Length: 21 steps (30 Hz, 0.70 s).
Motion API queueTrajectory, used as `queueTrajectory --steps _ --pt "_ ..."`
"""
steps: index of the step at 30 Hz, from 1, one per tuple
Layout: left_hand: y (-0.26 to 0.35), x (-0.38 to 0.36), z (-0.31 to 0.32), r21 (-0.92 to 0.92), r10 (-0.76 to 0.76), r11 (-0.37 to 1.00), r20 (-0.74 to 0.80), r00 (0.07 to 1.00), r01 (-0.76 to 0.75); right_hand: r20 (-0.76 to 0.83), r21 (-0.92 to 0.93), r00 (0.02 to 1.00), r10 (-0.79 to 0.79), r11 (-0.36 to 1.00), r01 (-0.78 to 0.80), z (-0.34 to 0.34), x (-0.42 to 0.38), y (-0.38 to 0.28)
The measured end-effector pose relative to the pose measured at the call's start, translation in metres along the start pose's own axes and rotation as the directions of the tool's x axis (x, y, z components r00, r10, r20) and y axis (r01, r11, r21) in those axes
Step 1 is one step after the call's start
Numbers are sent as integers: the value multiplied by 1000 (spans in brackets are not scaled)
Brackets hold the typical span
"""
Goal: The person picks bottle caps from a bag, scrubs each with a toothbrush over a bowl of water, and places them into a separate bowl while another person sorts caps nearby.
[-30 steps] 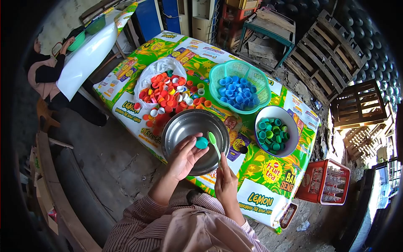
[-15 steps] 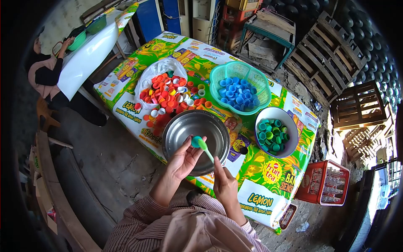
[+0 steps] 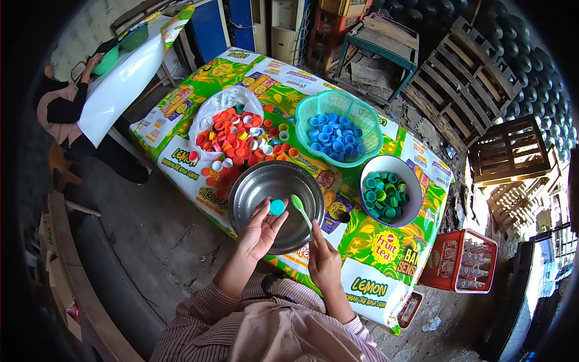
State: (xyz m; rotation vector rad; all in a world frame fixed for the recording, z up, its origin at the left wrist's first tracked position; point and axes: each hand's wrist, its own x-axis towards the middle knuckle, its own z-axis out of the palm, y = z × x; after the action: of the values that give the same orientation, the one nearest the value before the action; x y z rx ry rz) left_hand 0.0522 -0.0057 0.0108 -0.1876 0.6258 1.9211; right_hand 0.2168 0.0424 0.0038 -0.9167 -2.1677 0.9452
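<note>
Over the metal bowl, my left hand pinches a teal bottle cap between thumb and fingers. My right hand grips the handle of a green toothbrush, its head pointing up and away from me. A small gap separates the brush head from the cap. Beyond the bowl, a white plastic bag spills red, white and yellow caps onto the table. Blue caps lie in a mint basket, and green caps in a white bowl.
A printed plastic cover drapes the table. To the right stand a red crate of bottles and wooden pallets. A small table is behind. At the far left another person handles a green basin.
The toothbrush has moved off the cap, leaving a gap between them. The cap's face has turned more toward me. The whole view has shifted slightly.
</note>
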Motion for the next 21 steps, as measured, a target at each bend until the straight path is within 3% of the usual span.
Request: queueTrajectory --steps 1,2,3,4,5,6,8,11,14,15,16,17,18,19,20,21 --pt "-1 2 -2 79 26 996 20 999 -27 49 144 993 103 984 -109 -2 3 -9" --pt "-4 2 -2 79 21 997 32 999 -23 94 117 984 154 979 -164 -6 8 -16" --pt "-6 0 -3 385 64 919 61 996 -82 103 137 986 129 980 -142 -6 13 -20" --pt "-9 -2 -5 651 97 747 99 990 -139 114 159 988 107 979 -125 -4 16 -23" --pt "-16 0 -8 703 171 637 272 947 -316 124 94 987 101 989 -113 -1 19 -24" --pt "-17 -4 -9 710 133 660 212 968 -246 104 17 992 65 998 -67 6 21 -21" --pt "-18 1 -19 742 69 617 280 958 -261 39 -115 999 16 993 -11 16 26 -18" --pt "-18 13 -31 705 11 697 175 985 -133 -67 -171 995 -79 983 67 27 31 -7" --pt "-16 10 -15 673 -4 734 140 990 -92 -36 -202 998 -46 979 38 26 38 -6" --pt "-17 10 -15 698 41 674 290 956 -240 -67 -150 997 -27 989 16 24 43 -4" --pt "-16 11 -15 776 12 560 341 940 -288 -82 -167 997 -6 986 -7 14 50 -4" --pt "-10 9 -16 808 -65 516 368 928 -284 -154 -144 987 34 988 -57 7 58 7" --pt "-2 6 -17 837 -145 470 386 911 -280 -186 -142 966 179 968 -206 -7 66 13" --pt "5 5 -20 853 -241 433 421 874 -292 -341 -86 920 194 968 -236 -21 76 17" --pt "14 2 -20 877 -348 417 397 849 -239 -485 -193 872 68 964 -182 -34 83 39" --pt "19 -1 -19 898 -389 385 368 844 -214 -494 -241 856 152 922 -302 -55 87 48"
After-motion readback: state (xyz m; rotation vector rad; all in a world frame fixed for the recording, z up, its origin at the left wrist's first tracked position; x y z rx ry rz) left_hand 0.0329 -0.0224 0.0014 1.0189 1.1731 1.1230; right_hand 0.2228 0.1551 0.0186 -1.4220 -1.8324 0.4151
